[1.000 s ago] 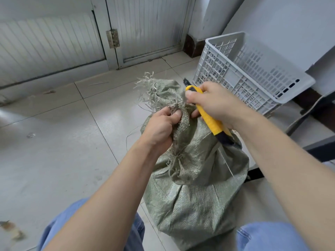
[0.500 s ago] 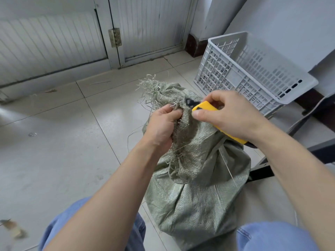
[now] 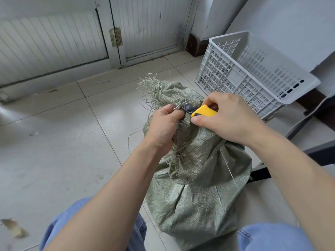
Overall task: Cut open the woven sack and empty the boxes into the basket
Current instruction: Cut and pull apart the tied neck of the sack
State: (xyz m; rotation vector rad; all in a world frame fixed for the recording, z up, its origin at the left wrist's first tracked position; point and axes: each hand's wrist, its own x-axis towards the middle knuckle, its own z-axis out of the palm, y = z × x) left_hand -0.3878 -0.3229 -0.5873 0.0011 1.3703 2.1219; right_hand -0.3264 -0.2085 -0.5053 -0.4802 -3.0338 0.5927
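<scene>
The left hand's [image 3: 164, 124] grip is closed tight on the bunched neck of the sack [image 3: 195, 171] at the centre of the frame, while the right hand [image 3: 228, 117] grips a yellow knife [image 3: 201, 111], its dark tip set against the gathered cloth right beside the left fingers [image 3: 176, 110]. The sack stands on the floor [image 3: 63, 151] between the person's knees, still tied, its frayed top pointing up. The basket [image 3: 257, 75] waits at the upper right, near the sack. No boxes show, so cutting seems barely begun and emptying is all left.
</scene>
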